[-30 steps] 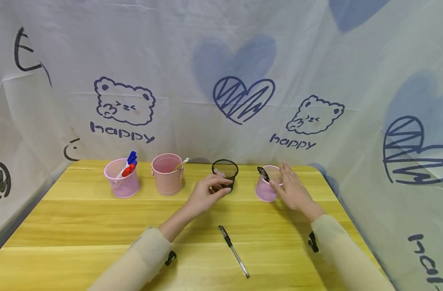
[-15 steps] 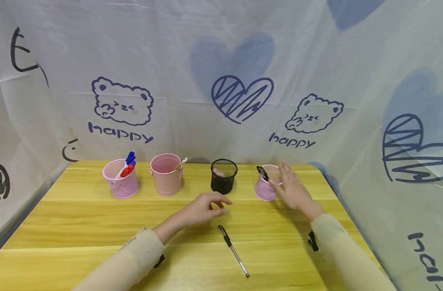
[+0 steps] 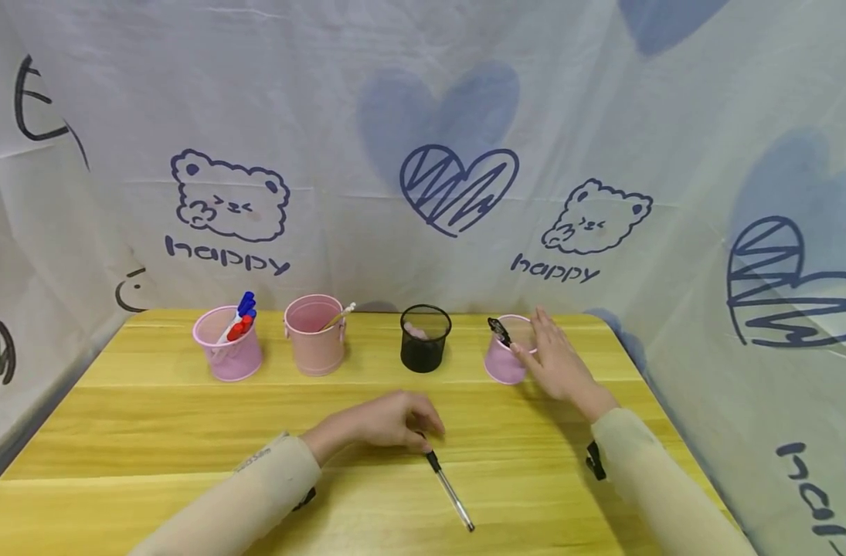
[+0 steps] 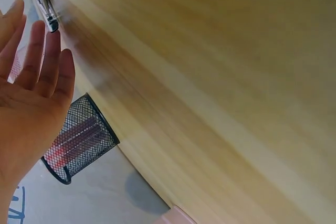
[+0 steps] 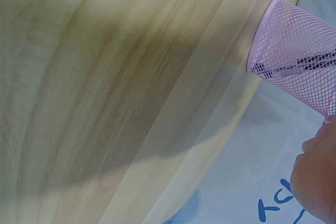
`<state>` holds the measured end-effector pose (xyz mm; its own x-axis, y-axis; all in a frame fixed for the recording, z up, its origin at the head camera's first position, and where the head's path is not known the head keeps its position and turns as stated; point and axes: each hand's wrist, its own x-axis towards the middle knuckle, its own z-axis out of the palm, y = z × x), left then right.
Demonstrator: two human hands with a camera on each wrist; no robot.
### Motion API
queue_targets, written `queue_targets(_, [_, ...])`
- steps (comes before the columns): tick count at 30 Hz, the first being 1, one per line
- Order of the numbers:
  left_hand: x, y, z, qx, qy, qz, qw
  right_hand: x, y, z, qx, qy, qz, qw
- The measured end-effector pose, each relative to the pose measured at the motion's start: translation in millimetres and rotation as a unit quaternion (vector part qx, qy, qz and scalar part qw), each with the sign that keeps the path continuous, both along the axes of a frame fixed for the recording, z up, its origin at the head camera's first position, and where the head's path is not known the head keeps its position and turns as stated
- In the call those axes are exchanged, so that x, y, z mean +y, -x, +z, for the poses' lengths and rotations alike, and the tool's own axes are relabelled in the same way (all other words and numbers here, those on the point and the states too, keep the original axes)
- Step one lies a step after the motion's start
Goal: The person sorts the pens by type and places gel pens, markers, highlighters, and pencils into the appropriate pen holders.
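In the head view a clear pen with a black grip [image 3: 452, 493] lies slantwise on the wooden table. My left hand [image 3: 396, 419] is just over its far, black end, the fingers loosely bent and partly covering that end. The left wrist view has the pen's tip [image 4: 52, 23] by the fingertips, without a visible grasp. At the back right, my right hand [image 3: 563, 369] rests against the side of a pink mesh pen cup [image 3: 504, 368], fingers extended. Inside that cup leans a black pen [image 3: 497, 330]. Only part of the right hand appears in the right wrist view.
Along the table's back stand a black mesh cup [image 3: 423, 355] with something pinkish in it, a pink bucket [image 3: 318, 351] with a thin stick, and a pink cup [image 3: 235, 361] holding blue and red markers. A printed cloth [image 3: 353, 232] hangs behind.
My left hand has drawn back from the black cup towards me and come down to the pen's far end. The right hand stays at the pink cup.
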<state>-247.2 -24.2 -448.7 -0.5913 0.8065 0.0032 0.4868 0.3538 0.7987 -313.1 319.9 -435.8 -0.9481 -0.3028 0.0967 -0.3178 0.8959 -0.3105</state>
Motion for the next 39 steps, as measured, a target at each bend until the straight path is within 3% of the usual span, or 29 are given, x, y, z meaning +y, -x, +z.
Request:
queue_targets(6, [1.7,0.5,-0.5,-0.025,0.007,-0.028,0.9993,-0.1,0.1,-0.9,0.004,0.001,0.000,1.000])
queue_targets(12, [5.3,2.5,-3.6,-0.015,0.018,-0.037,0.9990,-0.2,-0.8,-1.2,0.008,0.002,0.003,1.000])
queue_targets(20, [6.0,2.2,-8.0,-0.021,0.032,-0.026,0.9989,-0.7,-0.8,-1.3,0.003,0.000,0.001,1.000])
queue_targets(39, [1.0,4.7,-2.3,-0.016,0.037,-0.018,0.9990,-0.3,-0.9,0.3,0.010,0.000,0.000,1.000])
